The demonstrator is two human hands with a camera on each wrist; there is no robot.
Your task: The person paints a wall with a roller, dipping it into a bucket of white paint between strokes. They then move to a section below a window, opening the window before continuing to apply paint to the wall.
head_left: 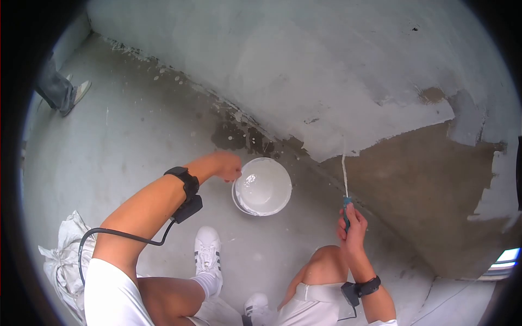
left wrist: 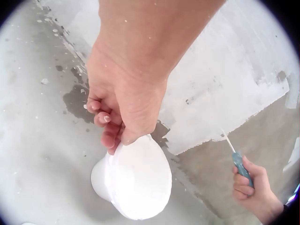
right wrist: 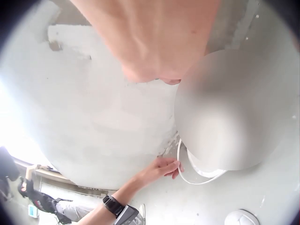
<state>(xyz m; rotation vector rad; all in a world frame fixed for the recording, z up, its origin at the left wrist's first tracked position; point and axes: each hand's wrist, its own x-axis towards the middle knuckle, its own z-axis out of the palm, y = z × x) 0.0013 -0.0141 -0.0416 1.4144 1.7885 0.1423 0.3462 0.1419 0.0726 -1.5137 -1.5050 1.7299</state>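
Observation:
A white bucket (head_left: 237,205) with smooth white paste inside stands on the floor, tilted in the left wrist view. My left hand (head_left: 225,165) grips its upper left edge, thumb on one side and fingers curled on the other. Off to the right, my right hand (head_left: 354,225) wraps around the teal handle (left wrist: 242,169) of a putty knife (head_left: 345,179). Its whitish blade, seen nearly edge-on, points away from me and overlaps the lower border of the white coating on the wall (head_left: 326,70). In the right wrist view a blurred grey rounded shape (right wrist: 225,112) hides part of the bucket.
Bare brown wall (head_left: 402,179) shows below the ragged coating. Wet dark spots (head_left: 239,136) and white splashes mark the floor along the wall. A crumpled white sack (head_left: 65,266) lies at left. Another person's shoe (head_left: 81,92) shows at far left. My white shoe (head_left: 207,250) is near the bucket.

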